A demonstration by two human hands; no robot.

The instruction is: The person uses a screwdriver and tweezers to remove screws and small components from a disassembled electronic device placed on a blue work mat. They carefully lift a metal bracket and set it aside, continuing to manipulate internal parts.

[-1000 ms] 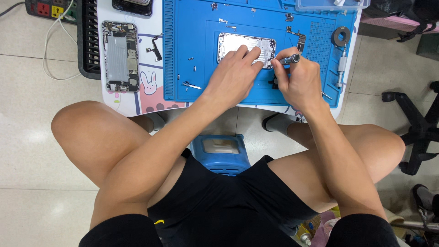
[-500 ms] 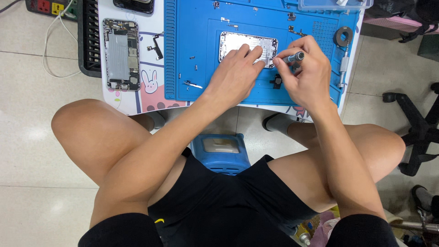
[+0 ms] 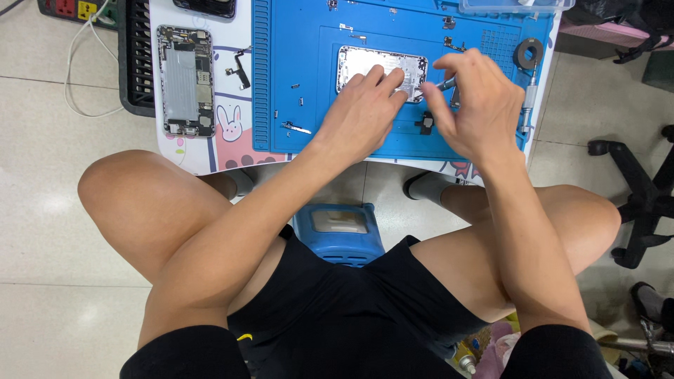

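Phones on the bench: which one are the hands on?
The silver phone shell on the blue mat, under the left hand. The other opened phone lies untouched left of the mat.

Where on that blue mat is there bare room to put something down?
The blue mat is bare at its near left, between the ridged left edge and the left hand. It is crowded around the silver phone shell, where the left hand and right hand work, with small loose parts nearby.
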